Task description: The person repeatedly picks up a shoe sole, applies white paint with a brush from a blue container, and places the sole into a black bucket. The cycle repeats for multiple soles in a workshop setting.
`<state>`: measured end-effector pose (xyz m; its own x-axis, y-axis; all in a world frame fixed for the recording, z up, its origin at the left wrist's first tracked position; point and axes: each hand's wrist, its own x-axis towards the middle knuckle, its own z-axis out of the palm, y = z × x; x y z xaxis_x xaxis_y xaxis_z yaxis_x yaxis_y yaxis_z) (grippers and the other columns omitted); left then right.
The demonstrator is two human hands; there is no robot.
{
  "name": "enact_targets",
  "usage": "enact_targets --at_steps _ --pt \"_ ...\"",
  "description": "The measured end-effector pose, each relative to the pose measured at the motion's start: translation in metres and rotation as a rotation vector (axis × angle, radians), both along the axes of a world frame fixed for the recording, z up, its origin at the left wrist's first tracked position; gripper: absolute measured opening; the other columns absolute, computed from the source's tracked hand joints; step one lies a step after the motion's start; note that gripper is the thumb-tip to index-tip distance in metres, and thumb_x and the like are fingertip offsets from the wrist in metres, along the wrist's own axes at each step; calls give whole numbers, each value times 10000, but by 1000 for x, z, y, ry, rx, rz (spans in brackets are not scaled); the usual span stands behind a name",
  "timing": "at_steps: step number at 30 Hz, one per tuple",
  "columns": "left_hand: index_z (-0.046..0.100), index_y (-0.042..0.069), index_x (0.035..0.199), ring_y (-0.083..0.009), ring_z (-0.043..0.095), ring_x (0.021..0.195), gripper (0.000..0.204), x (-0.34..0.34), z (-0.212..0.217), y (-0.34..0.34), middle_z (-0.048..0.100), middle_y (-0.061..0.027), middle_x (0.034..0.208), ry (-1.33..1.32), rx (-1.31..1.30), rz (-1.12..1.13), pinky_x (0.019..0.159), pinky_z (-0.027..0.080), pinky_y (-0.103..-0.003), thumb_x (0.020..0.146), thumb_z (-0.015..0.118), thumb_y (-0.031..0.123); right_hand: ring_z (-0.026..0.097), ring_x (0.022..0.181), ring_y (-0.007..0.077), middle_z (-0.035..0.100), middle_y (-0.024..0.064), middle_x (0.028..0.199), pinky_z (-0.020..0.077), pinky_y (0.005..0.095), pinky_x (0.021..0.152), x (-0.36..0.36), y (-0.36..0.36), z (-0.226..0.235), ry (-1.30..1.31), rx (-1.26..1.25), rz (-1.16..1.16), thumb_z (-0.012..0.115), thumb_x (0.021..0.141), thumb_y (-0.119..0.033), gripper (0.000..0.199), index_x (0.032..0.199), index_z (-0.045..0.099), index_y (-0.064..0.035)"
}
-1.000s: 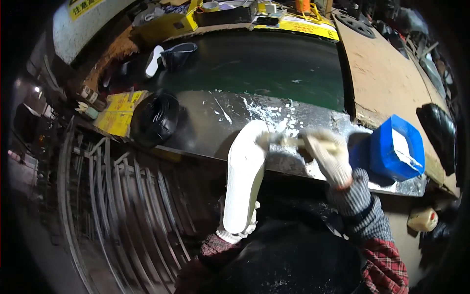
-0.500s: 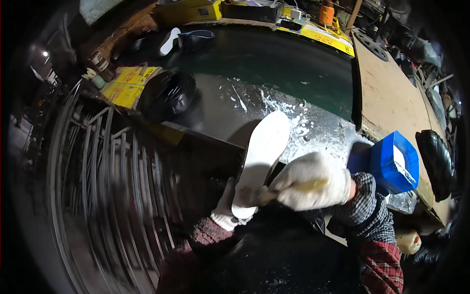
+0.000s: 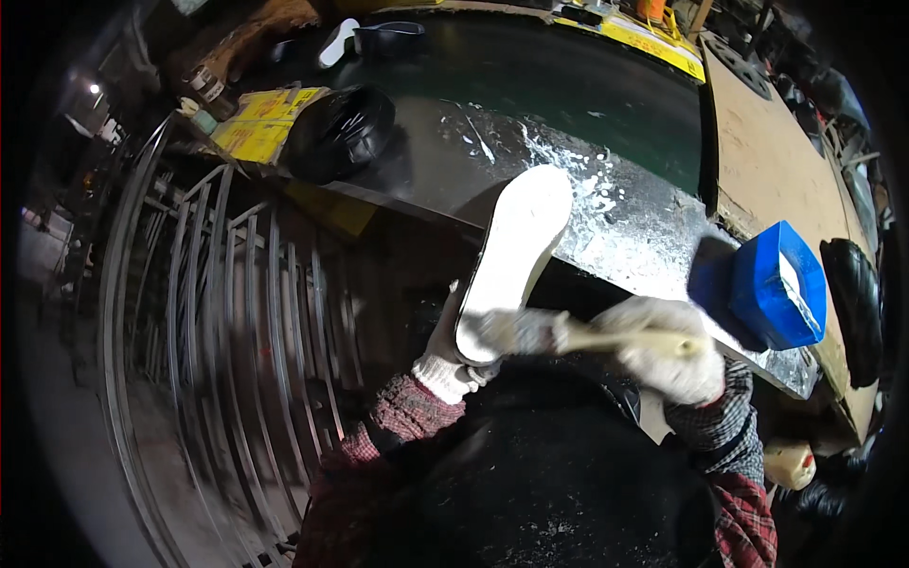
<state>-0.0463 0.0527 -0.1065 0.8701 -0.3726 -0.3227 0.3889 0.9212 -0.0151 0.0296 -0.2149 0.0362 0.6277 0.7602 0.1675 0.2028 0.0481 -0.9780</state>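
Note:
My left hand (image 3: 443,364), in a white knit glove, grips a long shoe sole (image 3: 519,241) from beneath and beside its lower end. The sole's white face points up, and a dark edge shows along its left side. My right hand (image 3: 672,350), also gloved, is closed around the pale handle of a paintbrush (image 3: 592,336). The brush's bristles rest on the lower end of the white face. To the right, an open blue container (image 3: 772,289) stands on the bench, with white stuff on its inner wall.
The dark bench (image 3: 630,237) is spattered with white. A black plastic-covered bundle (image 3: 341,133) and yellow cardboard (image 3: 265,118) lie at its left. Further back are another white sole (image 3: 338,43) and a dark one (image 3: 390,38). Metal racks (image 3: 241,350) stand on the left; a brown board (image 3: 767,151) lies right.
My right hand has moved right, away from the sole, and the brush now lies more across its lower end. The view has shifted, so the bench and container sit differently in it.

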Motion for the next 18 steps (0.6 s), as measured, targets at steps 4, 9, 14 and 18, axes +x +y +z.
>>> enact_targets --at_steps 4,9,14,18 --pt "512 -7 1372 -358 598 434 952 -15 -20 18 665 -336 867 -46 -77 -142 332 470 -400 896 361 804 688 888 178 721 133 1026 570 311 794 39 11 -25 249 -52 -139 698 959 -190 287 1147 682 26" --pt "494 -41 1368 -385 649 507 953 -10 -2 13 675 -312 912 295 -49 -23 360 500 -425 888 411 778 655 834 151 699 102 991 535 283 719 104 -5 -53 82 98 -637 675 968 -121 281 1204 640 28" --pt "458 94 1478 -450 706 833 787 -25 -32 28 603 -308 1244 -32 -147 -18 664 602 -542 947 446 675 651 751 301 635 131 868 523 405 630 65 12 -16 -845 -226 -40 751 758 -43 402 1152 673 -57" --pt "511 106 1422 -409 705 822 762 -3 -17 29 631 -292 1172 -89 -159 -60 567 576 -476 937 457 691 652 733 305 636 128 815 515 407 595 61 1 -1 -785 -295 -86 745 778 -75 365 1135 672 -63"
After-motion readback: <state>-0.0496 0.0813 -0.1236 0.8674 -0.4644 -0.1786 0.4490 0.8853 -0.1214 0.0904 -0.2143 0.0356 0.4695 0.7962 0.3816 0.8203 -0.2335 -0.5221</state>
